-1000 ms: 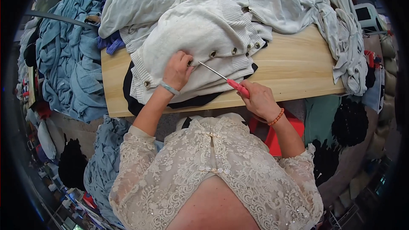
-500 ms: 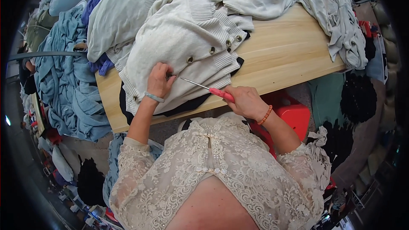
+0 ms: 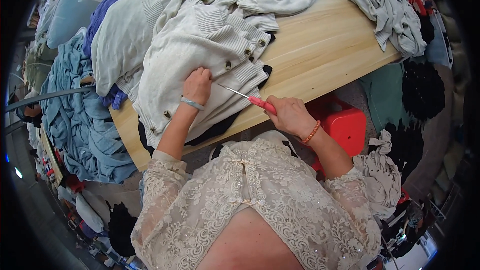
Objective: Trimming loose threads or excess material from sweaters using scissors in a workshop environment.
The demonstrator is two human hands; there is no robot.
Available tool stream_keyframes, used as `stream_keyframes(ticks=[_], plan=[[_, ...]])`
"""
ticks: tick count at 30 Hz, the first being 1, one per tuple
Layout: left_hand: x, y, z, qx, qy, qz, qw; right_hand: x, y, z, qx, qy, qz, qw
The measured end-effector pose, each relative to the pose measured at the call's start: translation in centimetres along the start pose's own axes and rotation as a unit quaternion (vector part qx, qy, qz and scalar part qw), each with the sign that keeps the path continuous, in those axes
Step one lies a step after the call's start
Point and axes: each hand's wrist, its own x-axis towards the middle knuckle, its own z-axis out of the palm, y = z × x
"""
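An off-white knitted cardigan [image 3: 167, 62] with ribbed edges and dark buttons lies bunched on a pile of similar knits near the table's front edge. My left hand [image 3: 198, 87] rests on it, fingers curled in and closed on the knit; the fingertips are hidden. In my right hand [image 3: 289, 115] is a tool with a red handle [image 3: 261, 104] and a thin pointed metal shaft [image 3: 233, 91]. Its tip lies just right of my left hand, over the cardigan; whether it touches the knit I cannot tell.
The pile sits on a wooden table [image 3: 320, 45]. More pale knits [image 3: 370, 5] lie at its far right, and a blue-grey heap of garments [image 3: 85, 120] stands at the left. A red stool [image 3: 345, 130] is under the front edge. Black garments [image 3: 422, 90] lie farther right.
My left hand has shifted slightly right, and its fingers have closed onto the knit. The cardigan is bunched more, with its buttons closer together. The tool still points toward my left hand.
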Motion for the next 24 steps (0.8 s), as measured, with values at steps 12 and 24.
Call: stream_keyframes(ticks=[12, 24], plan=[[0.2, 0.9, -0.9, 0.054, 0.033, -0.024, 0.998, -0.3, 1.1, 2.2, 0.048, 0.037, -0.02, 0.998], [5.0, 4.5, 1.7, -0.017, 0.046, 0.098, 0.994, -1.2, 4.1, 1.8, 0.037, 0.132, 0.009, 0.99]])
